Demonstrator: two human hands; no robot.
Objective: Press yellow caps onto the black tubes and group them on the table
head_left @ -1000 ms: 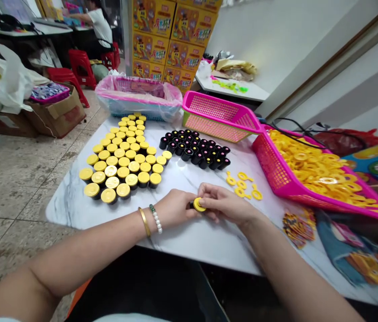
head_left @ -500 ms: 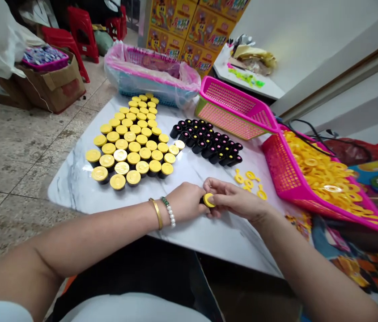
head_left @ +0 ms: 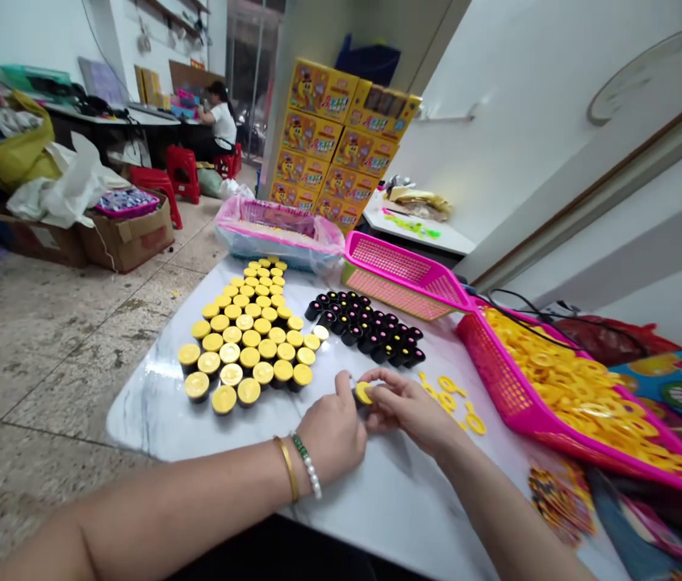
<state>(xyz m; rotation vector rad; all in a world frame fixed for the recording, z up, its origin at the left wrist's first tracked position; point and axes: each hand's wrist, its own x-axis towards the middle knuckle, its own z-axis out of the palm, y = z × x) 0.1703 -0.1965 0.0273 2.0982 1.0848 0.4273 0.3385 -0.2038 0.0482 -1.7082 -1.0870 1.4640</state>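
Note:
Between my hands, above the near part of the table, is a small black cup with a yellow lid (head_left: 364, 393). My left hand (head_left: 334, 432) is closed around its left side, fingers mostly hidden, thumb upright next to it. My right hand (head_left: 407, 406) grips it from the right, thumb by the lid. To the left stand several yellow-capped black cups (head_left: 249, 357) in a close group. Beyond my hands are several black cups (head_left: 370, 329) with pink or yellow centres. Loose yellow rings with tabs (head_left: 447, 401) lie right of my right hand.
A pink basket (head_left: 486, 379) of yellow rings (head_left: 564, 379) stands at the right edge. Behind the cups are another pink basket (head_left: 401, 270) and a plastic-lined basket (head_left: 280, 254). Yellow cartons (head_left: 332, 153) are stacked beyond. A person (head_left: 219, 121) sits at a far table.
My view has tilted up, so the table sits lower and the far room shows. Both hands stay at the lidded cup; my left thumb now points up beside it.

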